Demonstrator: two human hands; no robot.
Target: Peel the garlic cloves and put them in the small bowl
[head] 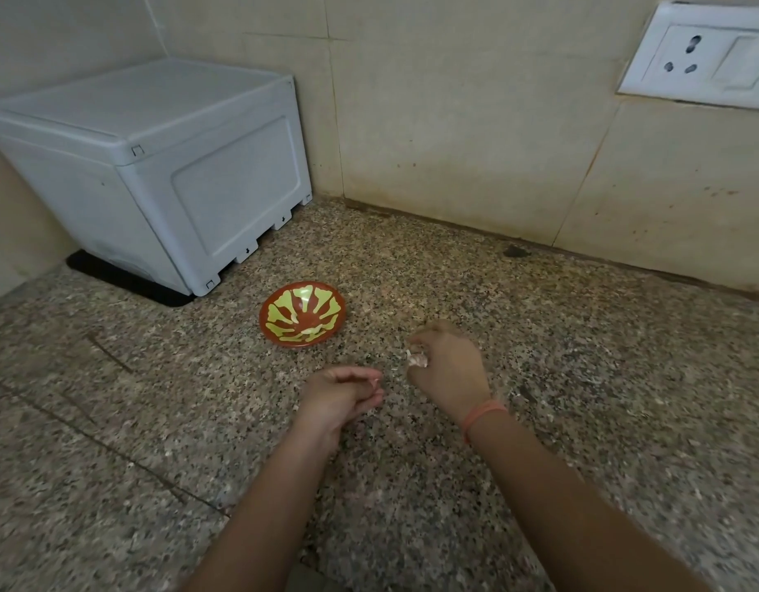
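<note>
Garlic [416, 358]: small whitish piece, pinkish papery skin, mostly hidden in right hand [448, 369], just above counter [604, 369], right of bowl [283, 297] and apart from it. Right fingers curled tight round garlic, knuckles up. Left hand [341, 393] near right, palm inward, fingers loosely curled toward thumb; whether they pinch anything, cannot tell. Bowl: shallow, red-brown, yellow-green rays, on counter. Orange band [482, 416] on right wrist. Grey box [155, 164] in corner behind bowl.

1. Speckled brown-grey granite counter [582, 378], dark stain nr back edge.
2. Beige tiled wall [454, 121], some marks.
3. White socket plate [702, 57], top rt.
4. Pale grey plastic box [155, 164] in left corner, on black mat [125, 284].
</note>
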